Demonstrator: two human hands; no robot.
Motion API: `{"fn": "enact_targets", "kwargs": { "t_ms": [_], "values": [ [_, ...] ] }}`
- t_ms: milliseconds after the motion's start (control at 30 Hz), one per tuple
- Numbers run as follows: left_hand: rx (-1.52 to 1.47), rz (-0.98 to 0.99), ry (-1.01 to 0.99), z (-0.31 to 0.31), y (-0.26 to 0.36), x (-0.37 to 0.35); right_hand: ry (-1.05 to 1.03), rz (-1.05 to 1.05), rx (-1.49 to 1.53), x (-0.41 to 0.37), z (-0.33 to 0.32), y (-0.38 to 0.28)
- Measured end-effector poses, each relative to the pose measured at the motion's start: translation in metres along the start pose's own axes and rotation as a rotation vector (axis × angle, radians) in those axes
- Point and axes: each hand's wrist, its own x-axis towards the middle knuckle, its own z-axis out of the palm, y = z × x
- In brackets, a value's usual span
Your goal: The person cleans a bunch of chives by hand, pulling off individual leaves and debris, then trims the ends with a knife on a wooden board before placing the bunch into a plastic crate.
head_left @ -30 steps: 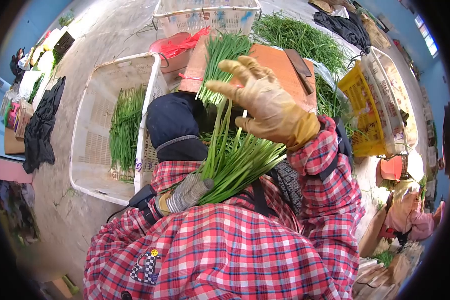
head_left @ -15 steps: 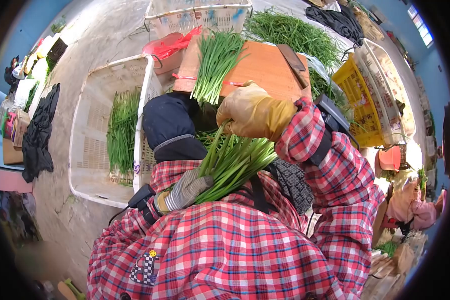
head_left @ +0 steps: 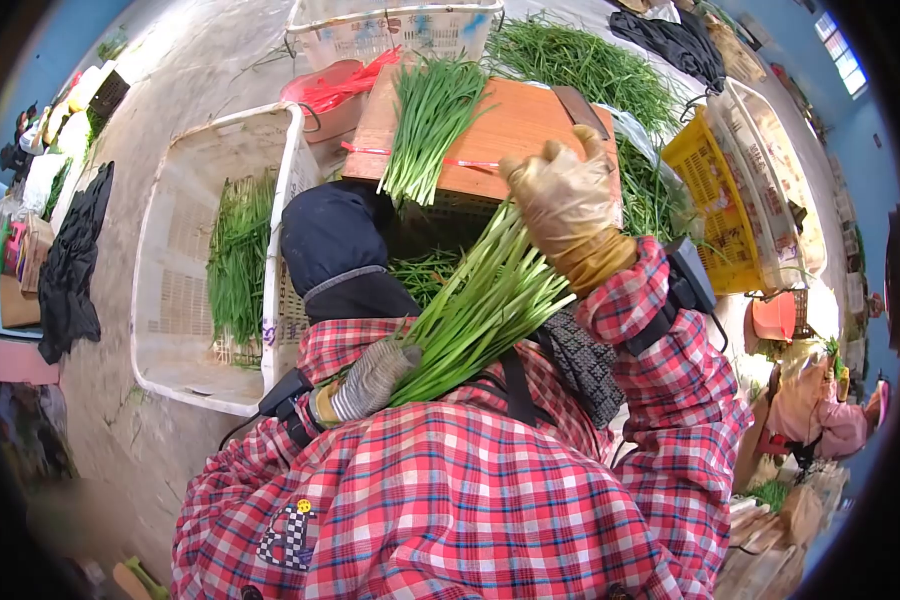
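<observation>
The grey-gloved left hand (head_left: 370, 378) has its fingers clamped on the base of a long green chive bundle (head_left: 475, 305) above the lap, while the tan-gloved right hand (head_left: 568, 205) touches its leaf tips near an orange wooden board (head_left: 525, 125), grip unclear.

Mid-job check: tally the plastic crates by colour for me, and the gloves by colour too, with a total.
White crates: 3
Yellow crates: 1
Tan gloves: 1, on the right hand
Grey knit gloves: 1, on the left hand, grip closed on the chive bunch
Total: 6
</observation>
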Motion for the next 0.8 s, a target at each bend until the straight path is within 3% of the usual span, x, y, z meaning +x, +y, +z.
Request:
{"fn": "enact_targets", "kwargs": {
  "t_ms": [67, 133, 200, 233, 300, 333, 400, 467, 533, 567, 600, 667, 700, 767, 800],
  "values": [
    [-0.187, -0.173, -0.007, 0.002, 0.008, 0.002, -0.038, 0.051, -0.154, -0.004, -0.008, 0.026],
    [-0.250, -0.223, 0.006, 0.007, 0.032, 0.002, 0.062, 0.242, -0.270, -0.014, -0.012, 0.071],
    [-0.320, -0.274, 0.026, 0.010, 0.043, 0.003, -0.001, 0.402, -0.265, -0.037, -0.041, 0.123],
    [-0.417, -0.277, 0.014, 0.010, 0.045, 0.003, 0.114, 0.524, -0.197, -0.056, -0.044, 0.151],
    [-0.518, -0.279, 0.000, 0.012, 0.049, 0.002, -0.348, 0.775, -0.428, -0.075, -0.068, 0.185],
    [-0.486, -0.278, 0.029, 0.013, 0.051, 0.001, -0.349, 0.771, -0.431, -0.085, -0.071, 0.191],
    [-0.460, -0.274, 0.063, 0.015, 0.052, 0.002, -0.594, 1.013, -0.623, -0.104, -0.071, 0.193],
    [-0.394, -0.200, 0.031, 0.018, 0.047, 0.005, -0.236, 0.624, -0.105, -0.110, -0.062, 0.187],
    [-0.235, -0.192, 0.007, 0.009, 0.023, 0.006, 0.020, 0.383, 0.348, -0.068, -0.055, 0.118],
    [-0.066, -0.181, -0.026, 0.004, 0.016, 0.006, -0.021, 0.238, 0.378, -0.043, -0.057, 0.089],
    [-0.063, -0.184, -0.020, 0.005, 0.019, 0.006, -0.114, 0.526, 0.862, -0.028, -0.049, 0.053],
    [0.030, -0.138, -0.026, 0.007, 0.027, 0.006, -0.198, -0.064, 0.466, 0.006, -0.058, 0.005],
    [0.033, -0.138, -0.026, 0.004, 0.008, 0.006, -0.293, -0.119, 0.516, 0.012, -0.049, -0.013],
    [0.592, 0.496, 0.040, -0.007, -0.047, 0.006, -0.575, -0.226, 0.482, 0.027, -0.035, -0.043],
    [0.596, 0.497, 0.047, -0.005, -0.034, 0.005, -0.759, -0.278, 0.394, 0.035, -0.032, -0.054]
  ]
}}
